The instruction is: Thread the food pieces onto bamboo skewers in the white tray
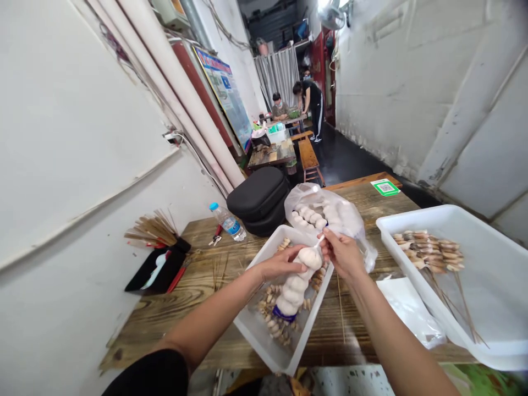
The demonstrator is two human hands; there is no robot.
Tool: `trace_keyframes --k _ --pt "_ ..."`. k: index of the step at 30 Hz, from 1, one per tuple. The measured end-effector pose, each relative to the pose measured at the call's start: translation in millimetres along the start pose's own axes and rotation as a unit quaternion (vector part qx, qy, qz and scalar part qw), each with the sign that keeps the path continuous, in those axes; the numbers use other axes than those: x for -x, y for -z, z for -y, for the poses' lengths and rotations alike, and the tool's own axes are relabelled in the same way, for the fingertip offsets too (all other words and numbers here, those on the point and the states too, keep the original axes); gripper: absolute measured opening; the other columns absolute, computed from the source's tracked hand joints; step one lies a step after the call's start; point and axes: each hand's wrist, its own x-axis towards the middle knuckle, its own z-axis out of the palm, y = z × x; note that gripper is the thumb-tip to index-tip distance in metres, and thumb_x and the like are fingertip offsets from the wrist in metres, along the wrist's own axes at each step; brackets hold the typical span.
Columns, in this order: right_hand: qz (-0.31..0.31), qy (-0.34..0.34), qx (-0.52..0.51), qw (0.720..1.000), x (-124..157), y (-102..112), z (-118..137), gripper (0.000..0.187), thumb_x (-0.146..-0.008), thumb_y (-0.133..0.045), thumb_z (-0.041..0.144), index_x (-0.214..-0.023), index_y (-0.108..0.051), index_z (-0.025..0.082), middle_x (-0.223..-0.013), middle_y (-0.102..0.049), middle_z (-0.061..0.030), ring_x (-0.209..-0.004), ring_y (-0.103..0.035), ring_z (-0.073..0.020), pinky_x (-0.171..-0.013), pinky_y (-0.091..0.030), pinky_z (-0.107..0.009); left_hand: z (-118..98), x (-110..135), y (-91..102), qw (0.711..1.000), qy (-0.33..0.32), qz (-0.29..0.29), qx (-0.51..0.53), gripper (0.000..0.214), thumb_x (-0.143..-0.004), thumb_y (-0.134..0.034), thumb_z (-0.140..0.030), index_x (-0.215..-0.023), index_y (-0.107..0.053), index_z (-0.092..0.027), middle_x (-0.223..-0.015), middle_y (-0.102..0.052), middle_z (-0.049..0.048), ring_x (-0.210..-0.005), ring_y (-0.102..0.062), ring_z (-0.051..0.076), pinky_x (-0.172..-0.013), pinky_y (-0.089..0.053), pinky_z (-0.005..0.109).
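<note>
A net of garlic bulbs (293,290), white with a purple band at its lower end, hangs over a white tray (258,338). My left hand (282,264) is closed round the net near its top bulb. The fingers of my right hand (339,252) pinch the gathered white end of the net. Small loose pieces, seemingly garlic cloves (274,327), lie on the tray floor beneath. Just behind the tray, a clear plastic bag (355,220) holds more netted garlic.
At right stands a larger white tray (495,275) with skewered pieces (433,250). A water bottle (230,223), a black case (259,198) and a black box of wooden sticks (152,269) occupy the left side. Two people are at a table farther back.
</note>
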Motion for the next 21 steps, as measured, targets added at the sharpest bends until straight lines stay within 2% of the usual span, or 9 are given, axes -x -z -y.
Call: trace_keyframes --k 4,10,13,16,18,21 --pt "0.007 0.071 0.103 0.992 15.6 -15.3 -0.3 0.041 -0.064 -0.071 0.055 -0.065 -0.062 0.015 -0.048 -0.054 0.0024 -0.036 -0.042 -0.0061 -0.032 -0.032 -0.017 6.2 2.0 -5.0 0.989 -0.092 -0.053 -0.105 0.057 -0.071 -0.068 -0.049 -0.113 -0.059 -0.012 -0.101 -0.062 0.0081 -0.088 -0.056 0.017 -0.078 -0.045 0.027" --pt "0.011 0.151 0.229 0.962 43.5 -48.6 -15.0 0.044 -0.07 -0.066 0.058 -0.064 -0.062 0.015 -0.047 -0.051 0.0022 -0.039 -0.041 -0.0072 -0.036 -0.032 -0.019 9.5 31.3 -18.1 0.949 -0.196 -0.214 -0.124 0.04 -0.079 -0.06 -0.048 -0.086 -0.069 -0.01 -0.087 -0.067 0.0081 -0.083 -0.058 0.017 -0.075 -0.046 0.026" --pt "-0.008 0.203 0.28 0.938 56.9 -61.9 -27.0 0.045 -0.072 -0.062 0.059 -0.057 -0.059 0.016 -0.046 -0.05 0.002 -0.041 -0.042 -0.0084 -0.039 -0.033 -0.02 10.2 50.1 -15.1 0.927 -0.249 -0.247 -0.131 0.03 -0.077 -0.063 -0.041 -0.077 -0.071 -0.012 -0.085 -0.068 0.0083 -0.081 -0.06 0.017 -0.074 -0.046 0.026" --pt "-0.033 0.248 0.334 0.909 69.8 -70.3 -36.8 0.044 -0.076 -0.058 0.058 -0.057 -0.058 0.018 -0.045 -0.048 0.0027 -0.041 -0.042 -0.0094 -0.04 -0.034 -0.021 11.1 65.1 -8.1 0.912 -0.265 -0.262 -0.171 0.025 -0.077 -0.063 -0.037 -0.074 -0.072 -0.013 -0.078 -0.068 0.0067 -0.074 -0.059 0.016 -0.069 -0.045 0.025" --pt "-0.044 0.284 0.379 0.88 77.1 -72.5 -42.2 0.041 -0.079 -0.056 0.055 -0.063 -0.061 0.018 -0.05 -0.053 0.0012 -0.046 -0.048 -0.012 -0.046 -0.04 -0.023 12.0 73.5 -3.5 0.899 -0.262 -0.287 -0.205 0.025 -0.078 -0.061 -0.036 -0.072 -0.072 -0.014 -0.072 -0.067 0.0049 -0.071 -0.058 0.015 -0.065 -0.043 0.024" --pt "-0.033 0.343 0.445 0.827 85.1 -72.6 -52.3 0.033 -0.08 -0.057 0.05 -0.085 -0.067 0.019 -0.084 -0.068 -0.0064 -0.078 -0.062 -0.0198 -0.07 -0.05 -0.031 14.5 86.7 1.9 0.886 -0.265 -0.307 -0.224 0.027 -0.079 -0.06 -0.035 -0.065 -0.07 -0.014 -0.065 -0.063 0.003 -0.067 -0.055 0.014 -0.062 -0.04 0.023"
